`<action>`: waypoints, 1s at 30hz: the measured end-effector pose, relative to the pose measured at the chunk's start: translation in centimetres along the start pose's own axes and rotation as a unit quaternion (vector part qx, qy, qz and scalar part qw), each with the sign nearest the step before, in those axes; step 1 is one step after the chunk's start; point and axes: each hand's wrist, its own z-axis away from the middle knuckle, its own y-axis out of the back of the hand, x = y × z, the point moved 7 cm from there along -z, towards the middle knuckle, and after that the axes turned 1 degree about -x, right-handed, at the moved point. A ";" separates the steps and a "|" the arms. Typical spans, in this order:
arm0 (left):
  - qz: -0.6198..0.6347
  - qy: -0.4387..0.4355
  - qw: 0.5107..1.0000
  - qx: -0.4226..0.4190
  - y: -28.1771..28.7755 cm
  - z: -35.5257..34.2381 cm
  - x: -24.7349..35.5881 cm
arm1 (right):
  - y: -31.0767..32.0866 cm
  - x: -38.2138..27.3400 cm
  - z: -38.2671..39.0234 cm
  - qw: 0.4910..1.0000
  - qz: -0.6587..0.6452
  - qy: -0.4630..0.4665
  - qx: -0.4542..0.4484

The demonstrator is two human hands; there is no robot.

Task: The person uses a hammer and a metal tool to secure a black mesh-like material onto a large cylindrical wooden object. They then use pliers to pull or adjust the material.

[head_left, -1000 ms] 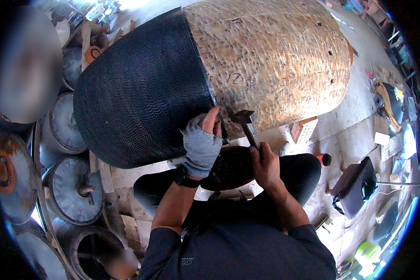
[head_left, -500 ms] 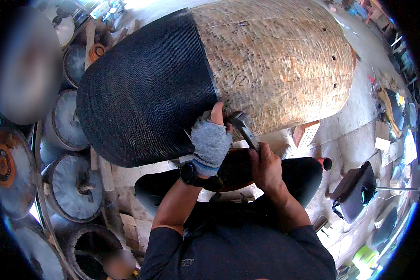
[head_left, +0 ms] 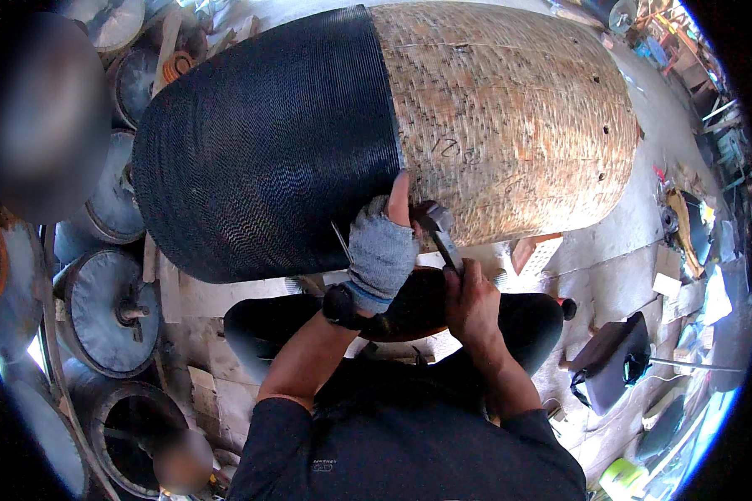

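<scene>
Hammer (head_left: 440, 236) now nearer L hand (head_left: 383, 259), R fingers (head_left: 471, 280) clamped on handle (head_left: 452, 255), can't tell re L fingers (head_left: 399, 198)

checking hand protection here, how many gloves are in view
1 visible: the grey knit glove on the left hand; the right hand is bare. Others may be hidden.

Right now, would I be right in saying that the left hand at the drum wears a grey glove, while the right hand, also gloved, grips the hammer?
Not quite: the head view shows the right hand bare. It does grip the hammer, and the left hand at the drum does wear a grey glove.
</scene>
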 end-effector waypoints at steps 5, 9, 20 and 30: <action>0.059 -0.100 0.992 0.058 1.9 3.3 1.0 | 1.8 -0.6 1.1 0.990 -0.075 0.081 0.083; -0.113 -0.096 0.988 -0.042 -5.2 12.4 -0.4 | -0.9 -0.2 0.1 0.998 0.004 0.058 -0.007; -0.116 -0.174 0.947 -0.245 -10.6 14.9 1.4 | 0.4 -0.8 -0.2 0.996 -0.029 0.069 0.038; -0.214 -0.040 0.976 0.020 -8.9 15.1 1.1 | -0.7 -0.1 -0.7 0.998 -0.019 0.061 0.030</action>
